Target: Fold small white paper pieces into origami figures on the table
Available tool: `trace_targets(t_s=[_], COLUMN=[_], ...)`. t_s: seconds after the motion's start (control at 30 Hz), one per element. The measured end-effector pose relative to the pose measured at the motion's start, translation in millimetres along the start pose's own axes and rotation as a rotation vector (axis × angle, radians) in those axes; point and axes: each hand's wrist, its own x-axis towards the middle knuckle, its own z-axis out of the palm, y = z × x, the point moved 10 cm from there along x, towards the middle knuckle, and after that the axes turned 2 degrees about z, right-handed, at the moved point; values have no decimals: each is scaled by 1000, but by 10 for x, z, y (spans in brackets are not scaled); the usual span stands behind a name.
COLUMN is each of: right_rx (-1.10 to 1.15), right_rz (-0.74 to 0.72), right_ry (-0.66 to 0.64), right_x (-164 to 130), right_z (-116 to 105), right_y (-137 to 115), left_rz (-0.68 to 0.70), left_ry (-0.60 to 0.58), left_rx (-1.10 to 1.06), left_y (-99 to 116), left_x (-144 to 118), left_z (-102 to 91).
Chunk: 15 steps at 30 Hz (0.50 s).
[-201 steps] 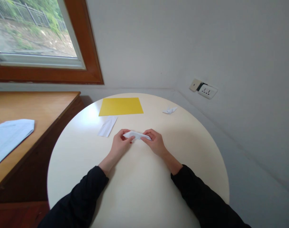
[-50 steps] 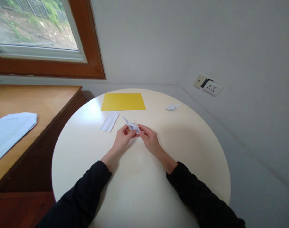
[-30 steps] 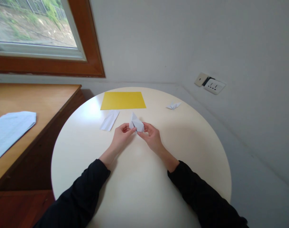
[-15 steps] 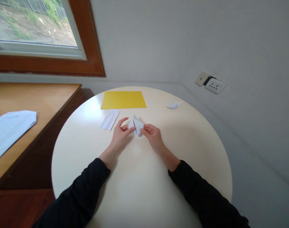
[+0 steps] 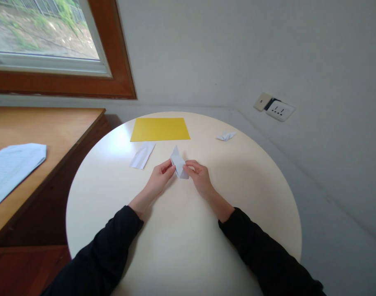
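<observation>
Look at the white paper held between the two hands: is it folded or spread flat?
Folded. The white paper is a small pointed shape with visible creases, pinched between the left hand and right hand above the round table.

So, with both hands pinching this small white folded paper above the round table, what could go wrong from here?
1. The left hand and right hand grip the folded paper only at its lower part; a strong pull could tear it or spoil the creases.
2. Its free tip points up unsupported, so it may bend.
3. If dropped, it could be confused with the white folded strip nearby on the table.
</observation>
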Motion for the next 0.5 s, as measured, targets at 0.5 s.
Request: trace_targets(t_s=[0.5], right_rx=[-163], right_rz=[-78], right_ry=[-2], right_x=[-78], right_z=[82], right_y=[-74], left_rz=[-136], left_ry=[94], left_rx=[-169], left_y=[-172], left_x=[-8], left_z=[-92])
